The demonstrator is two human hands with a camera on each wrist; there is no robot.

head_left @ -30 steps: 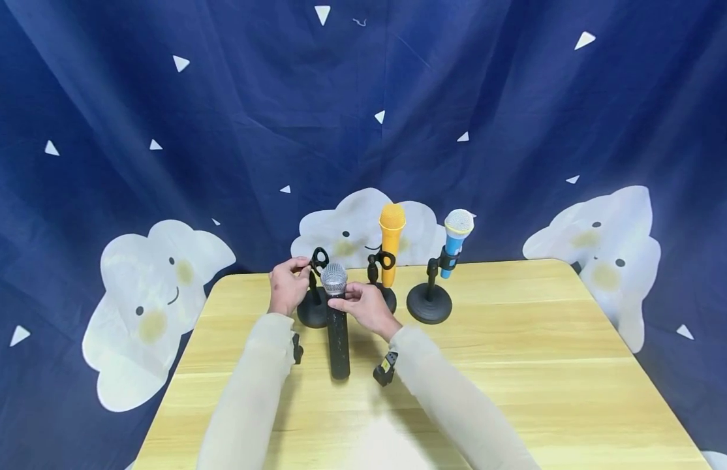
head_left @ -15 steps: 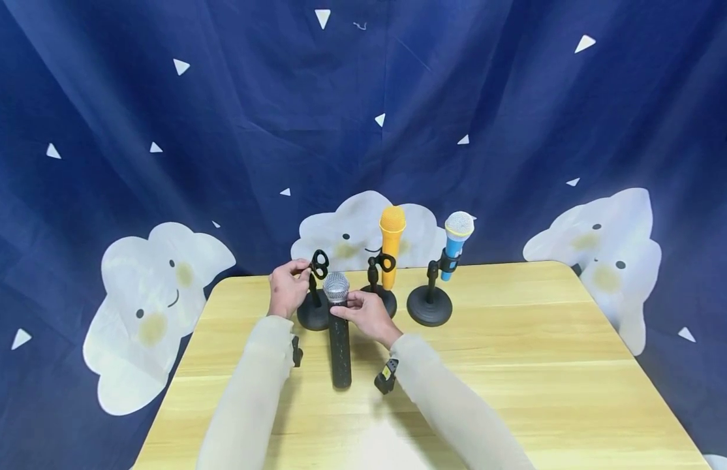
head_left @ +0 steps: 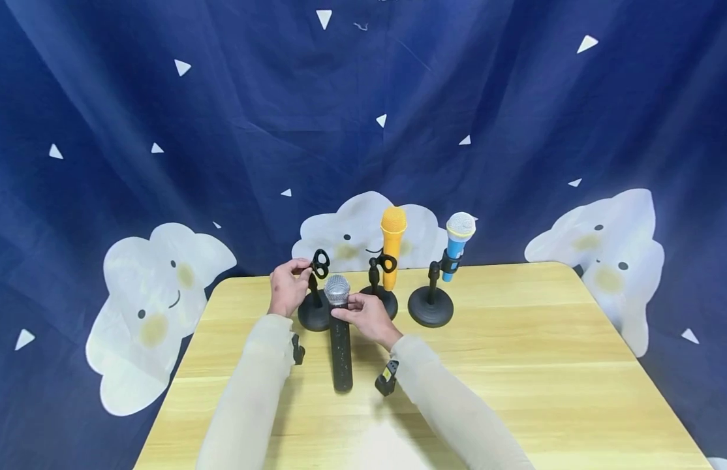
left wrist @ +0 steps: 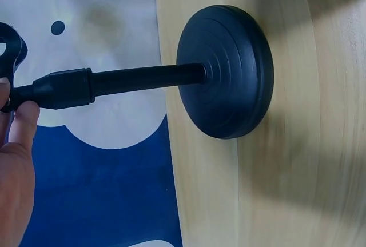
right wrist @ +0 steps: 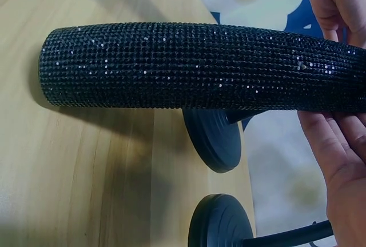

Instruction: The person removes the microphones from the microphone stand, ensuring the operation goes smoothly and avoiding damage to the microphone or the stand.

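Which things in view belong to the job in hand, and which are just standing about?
Apparently in the job:
black microphone, held by the right grip
leftmost stand, held by the left grip

Just there:
yellow microphone
middle stand
blue microphone
rightmost stand
patterned curtain

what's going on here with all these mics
A person is working with both hands over a wooden table. The right hand grips a black microphone near its silver head, while the left hand pinches the leftmost stand by its neck, close to the clip. That clip has no microphone in it at the moment. The orange microphone is up on the middle stand, and the blue microphone is up on the rightmost stand.
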